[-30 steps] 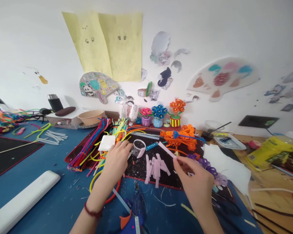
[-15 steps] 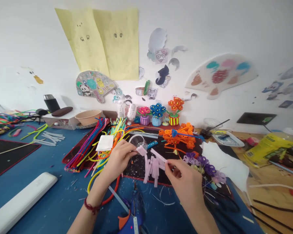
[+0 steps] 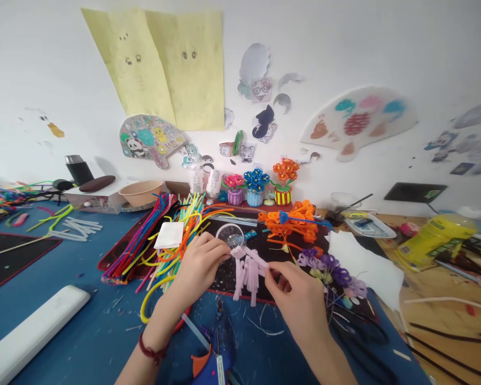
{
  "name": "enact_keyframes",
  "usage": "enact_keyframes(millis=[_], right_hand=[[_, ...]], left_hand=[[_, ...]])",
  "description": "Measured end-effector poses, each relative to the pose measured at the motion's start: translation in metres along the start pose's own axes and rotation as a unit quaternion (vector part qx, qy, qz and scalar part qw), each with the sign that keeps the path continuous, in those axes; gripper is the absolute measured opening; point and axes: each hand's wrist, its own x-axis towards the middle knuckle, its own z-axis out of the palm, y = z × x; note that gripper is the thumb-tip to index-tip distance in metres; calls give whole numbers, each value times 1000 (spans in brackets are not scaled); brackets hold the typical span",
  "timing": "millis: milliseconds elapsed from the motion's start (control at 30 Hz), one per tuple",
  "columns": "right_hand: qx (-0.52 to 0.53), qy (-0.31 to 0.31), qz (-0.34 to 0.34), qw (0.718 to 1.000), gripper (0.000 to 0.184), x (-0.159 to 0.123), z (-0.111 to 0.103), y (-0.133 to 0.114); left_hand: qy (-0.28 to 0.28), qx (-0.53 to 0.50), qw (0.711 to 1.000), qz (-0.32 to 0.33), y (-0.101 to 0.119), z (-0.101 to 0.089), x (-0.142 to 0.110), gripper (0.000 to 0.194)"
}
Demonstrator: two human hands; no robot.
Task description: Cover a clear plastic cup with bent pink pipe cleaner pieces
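My left hand pinches one end of a short pale pink pipe cleaner, and my right hand pinches its other end; the piece spans the gap between them. Under it lies a heap of cut pale pink pieces on a black mat. A small clear round cup sits just beyond my left fingers. A bundle of long coloured pipe cleaners lies left of my left hand, with a white square pad on top. Purple pipe-cleaner flowers lie right of my right hand.
Orange pipe-cleaner flowers lie behind the mat, and three small flower pots stand by the wall. A white bar lies at the near left. White paper, a yellow bottle and black stems are on the right.
Both hands have come closer together over the pink heap. The right hand brought its pink piece leftward and the left hand now pinches its other end.
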Motion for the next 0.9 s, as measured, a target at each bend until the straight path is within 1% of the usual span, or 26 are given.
enact_keyframes(millis=[133, 200, 267, 433, 567, 767, 900], right_hand=[[-21, 10, -32, 999, 18, -1, 0, -1], [-33, 12, -51, 998, 20, -1, 0, -2], [-41, 13, -63, 997, 22, 0, 0, -2], [-23, 18, -60, 998, 23, 0, 1, -2], [0, 26, -49, 998, 22, 0, 2, -2], [16, 17, -36, 999, 24, 1, 3, -3], [57, 16, -9, 998, 23, 1, 3, -6]], left_hand=[[-56, 119, 991, 25, 13, 0, 0, 21], [-79, 160, 983, 41, 19, 0, 0, 22], [-90, 189, 976, 60, 26, 1, 1, 23], [-89, 246, 959, 106, 36, 4, 2, 11], [-87, 275, 950, 124, 39, 9, 2, 9], [-82, 283, 947, 129, 45, 11, 1, 9], [-75, 287, 946, 128, 46, 12, -1, 9]])
